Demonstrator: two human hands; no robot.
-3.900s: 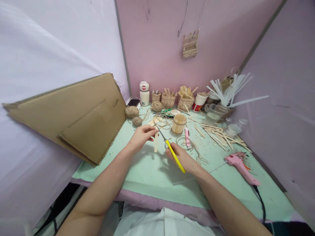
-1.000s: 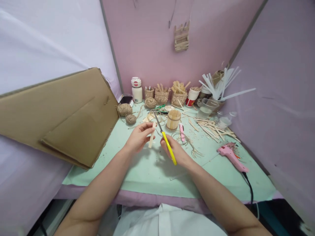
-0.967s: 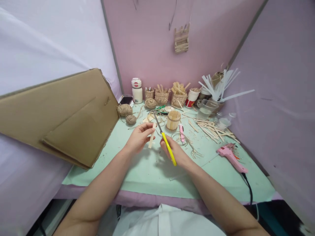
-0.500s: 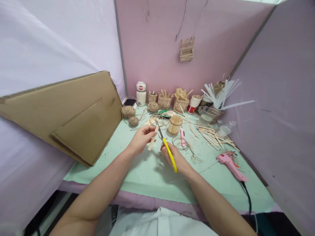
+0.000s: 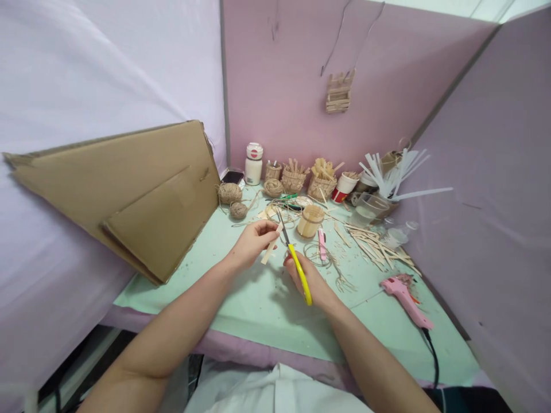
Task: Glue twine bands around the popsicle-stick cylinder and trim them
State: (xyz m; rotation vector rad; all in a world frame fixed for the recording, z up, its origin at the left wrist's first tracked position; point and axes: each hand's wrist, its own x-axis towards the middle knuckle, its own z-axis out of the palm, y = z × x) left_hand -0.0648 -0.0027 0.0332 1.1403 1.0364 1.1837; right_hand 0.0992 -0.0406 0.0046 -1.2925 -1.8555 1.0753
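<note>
My left hand (image 5: 253, 243) pinches a thin flat wooden strip (image 5: 269, 250), tilted, with its lower end sticking out below the fingers. In my right hand (image 5: 310, 281) are scissors (image 5: 300, 272) with yellow handles, their blades pointing up and away from me. The blades lie right beside the strip's upper end; whether they are closed on it I cannot tell. Just beyond the scissors stands a small round cup of wooden strips (image 5: 309, 222). A pink craft knife (image 5: 322, 244) and loose twine (image 5: 336, 269) lie to the right of the blades.
Large cardboard sheets (image 5: 159, 212) lean at the left. Twine balls (image 5: 230, 193), a white jar (image 5: 253, 165) and stick-filled baskets (image 5: 322, 187) line the back. Scattered wooden strips (image 5: 379, 244) and a corded pink glue gun (image 5: 407, 301) lie at the right, near white glue sticks (image 5: 394, 175).
The whole view has shifted slightly, so the background sits further right. Both hands keep hold of the strip and the scissors in nearly the same pose.
</note>
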